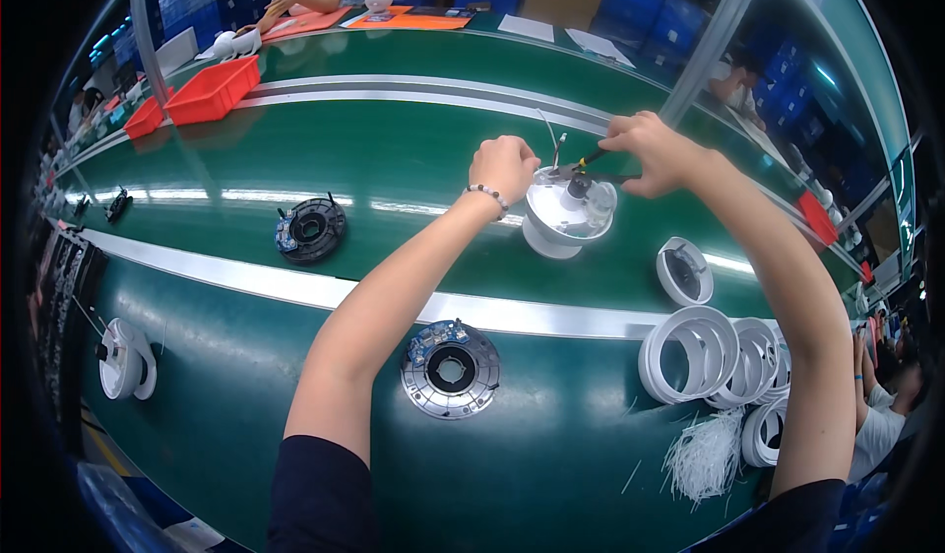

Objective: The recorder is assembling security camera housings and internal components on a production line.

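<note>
A white round plastic housing (553,241) stands on the green surface ahead of me, its open top showing a black central part and a clear piece inside. My right hand (650,154) grips a pair of cutting pliers (588,161) with black and yellow handles. Their jaws reach over the housing's far left rim, beside a thin upright wire (561,142). At that same rim my left hand (504,169), wearing a beaded bracelet, is closed in a pinch; whatever its fingers hold is hidden.
Black round assemblies with blue circuit boards (451,368) (311,230) lie nearer and to the left. White rings (689,354), a white cup-shaped part (685,271) and cut white strips (705,459) sit at right. Another white unit (126,359) is far left. Red bins (212,90) stand beyond; a person sits opposite.
</note>
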Action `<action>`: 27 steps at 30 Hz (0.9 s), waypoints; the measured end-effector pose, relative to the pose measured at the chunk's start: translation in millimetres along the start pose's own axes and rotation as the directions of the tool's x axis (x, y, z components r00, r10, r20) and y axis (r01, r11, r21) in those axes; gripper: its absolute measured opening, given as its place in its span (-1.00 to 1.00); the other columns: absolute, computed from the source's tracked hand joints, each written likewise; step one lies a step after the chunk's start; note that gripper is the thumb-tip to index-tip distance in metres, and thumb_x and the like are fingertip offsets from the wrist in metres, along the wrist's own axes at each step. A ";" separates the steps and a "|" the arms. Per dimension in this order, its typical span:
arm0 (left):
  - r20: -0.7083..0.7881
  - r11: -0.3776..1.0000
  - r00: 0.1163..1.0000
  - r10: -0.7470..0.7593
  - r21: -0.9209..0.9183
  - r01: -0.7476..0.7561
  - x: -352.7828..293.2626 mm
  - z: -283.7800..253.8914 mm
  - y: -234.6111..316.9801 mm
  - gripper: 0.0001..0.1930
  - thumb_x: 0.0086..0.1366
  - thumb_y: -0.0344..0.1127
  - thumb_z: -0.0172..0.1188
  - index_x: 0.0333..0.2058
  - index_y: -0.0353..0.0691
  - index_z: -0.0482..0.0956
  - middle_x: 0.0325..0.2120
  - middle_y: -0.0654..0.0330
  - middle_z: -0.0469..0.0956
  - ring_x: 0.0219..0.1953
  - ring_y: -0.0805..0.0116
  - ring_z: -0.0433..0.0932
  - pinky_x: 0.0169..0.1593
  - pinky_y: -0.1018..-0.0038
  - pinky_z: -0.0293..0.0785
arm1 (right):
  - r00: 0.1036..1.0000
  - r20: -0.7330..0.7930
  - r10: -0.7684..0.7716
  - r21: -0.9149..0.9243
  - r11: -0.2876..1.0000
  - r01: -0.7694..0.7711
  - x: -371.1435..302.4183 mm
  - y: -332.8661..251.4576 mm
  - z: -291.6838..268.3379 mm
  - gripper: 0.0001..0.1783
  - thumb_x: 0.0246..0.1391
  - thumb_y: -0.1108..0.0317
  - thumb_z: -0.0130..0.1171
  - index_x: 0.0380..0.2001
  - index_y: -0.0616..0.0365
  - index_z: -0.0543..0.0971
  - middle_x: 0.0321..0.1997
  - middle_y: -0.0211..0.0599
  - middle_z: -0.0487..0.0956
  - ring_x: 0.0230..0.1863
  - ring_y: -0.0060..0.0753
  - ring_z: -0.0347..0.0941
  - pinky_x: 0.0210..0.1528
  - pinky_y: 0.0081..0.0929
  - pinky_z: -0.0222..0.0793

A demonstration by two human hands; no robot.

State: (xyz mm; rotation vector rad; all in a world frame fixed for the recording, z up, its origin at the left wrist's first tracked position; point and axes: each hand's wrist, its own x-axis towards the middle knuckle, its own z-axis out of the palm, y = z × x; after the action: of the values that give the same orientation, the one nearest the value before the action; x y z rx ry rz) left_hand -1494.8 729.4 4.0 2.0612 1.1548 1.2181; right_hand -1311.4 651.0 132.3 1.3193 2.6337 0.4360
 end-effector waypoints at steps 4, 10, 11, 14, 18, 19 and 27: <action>-0.048 0.998 0.997 0.060 0.023 -0.058 -2.8 2.4 -8.7 -0.89 -0.05 -0.34 0.19 -0.56 -0.26 0.58 -0.61 0.10 0.55 -0.50 0.25 0.54 -0.37 0.43 0.45 | 0.999 -0.049 -0.023 -0.023 0.999 0.022 1.2 -6.8 -3.5 -0.46 -0.51 0.27 0.24 -0.28 0.21 0.53 -0.30 -0.21 0.42 -0.20 -0.26 0.33 -0.06 -0.34 0.09; -0.039 0.998 0.997 0.064 0.003 -0.064 -3.6 1.7 -4.6 -0.90 -0.05 -0.36 0.18 -0.56 -0.26 0.58 -0.61 0.09 0.54 -0.50 0.23 0.54 -0.36 0.42 0.45 | 0.999 -0.040 -0.032 -0.063 0.998 0.030 2.9 -12.5 -10.6 -0.46 -0.52 0.28 0.24 -0.27 0.20 0.53 -0.29 -0.20 0.42 -0.19 -0.24 0.33 -0.03 -0.35 0.09; -0.041 0.998 0.997 0.067 -0.001 -0.068 -4.0 1.8 -3.3 -0.90 -0.06 -0.36 0.18 -0.56 -0.26 0.58 -0.61 0.09 0.54 -0.49 0.23 0.54 -0.35 0.41 0.45 | 0.999 -0.037 -0.030 -0.061 0.998 0.027 2.6 -13.0 -10.5 -0.46 -0.52 0.28 0.24 -0.27 0.20 0.53 -0.29 -0.20 0.42 -0.19 -0.24 0.33 -0.03 -0.35 0.09; 0.034 1.000 0.999 0.017 -0.026 -0.017 -3.8 0.5 1.4 -0.91 -0.02 -0.34 0.17 -0.55 -0.20 0.59 -0.50 0.05 0.54 -0.38 0.11 0.52 -0.25 0.32 0.44 | 0.999 0.035 0.037 0.005 0.999 -0.037 2.9 -14.9 -10.9 -0.42 -0.54 0.36 0.23 -0.22 0.21 0.50 -0.19 -0.15 0.40 -0.10 -0.17 0.26 0.02 -0.33 0.08; 0.043 0.999 0.998 0.035 -0.036 -0.034 -3.3 1.0 0.1 -0.91 -0.02 -0.34 0.17 -0.54 -0.20 0.59 -0.51 0.05 0.54 -0.38 0.11 0.52 -0.25 0.32 0.44 | 0.997 0.030 0.066 0.005 0.998 -0.066 2.2 -18.6 -12.7 -0.43 -0.53 0.39 0.21 -0.22 0.22 0.50 -0.19 -0.15 0.40 -0.10 -0.17 0.27 0.01 -0.33 0.09; 0.043 0.998 0.998 0.038 -0.041 -0.036 -3.1 1.1 0.2 -0.91 -0.03 -0.34 0.18 -0.54 -0.20 0.59 -0.51 0.04 0.54 -0.38 0.11 0.52 -0.25 0.32 0.44 | 0.997 0.026 0.071 0.003 0.997 -0.071 1.8 -19.5 -12.9 -0.43 -0.53 0.39 0.21 -0.23 0.22 0.50 -0.19 -0.16 0.40 -0.10 -0.17 0.28 0.01 -0.33 0.09; 0.042 0.994 0.998 0.050 -0.103 -0.045 -0.8 0.7 -0.3 -0.91 -0.03 -0.34 0.18 -0.54 -0.21 0.59 -0.53 0.02 0.54 -0.40 0.11 0.53 -0.26 0.33 0.45 | 0.998 -0.018 0.053 0.054 0.997 -0.052 1.0 -13.7 1.6 -0.49 -0.51 0.46 0.20 -0.27 0.29 0.51 -0.26 -0.09 0.45 -0.20 -0.09 0.37 -0.15 -0.34 0.28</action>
State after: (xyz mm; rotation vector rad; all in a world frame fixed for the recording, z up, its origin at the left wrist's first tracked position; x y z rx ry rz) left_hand -1494.5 728.8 3.0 2.0398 1.0070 1.2209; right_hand -1321.9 644.3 126.3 1.4096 2.6495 0.3898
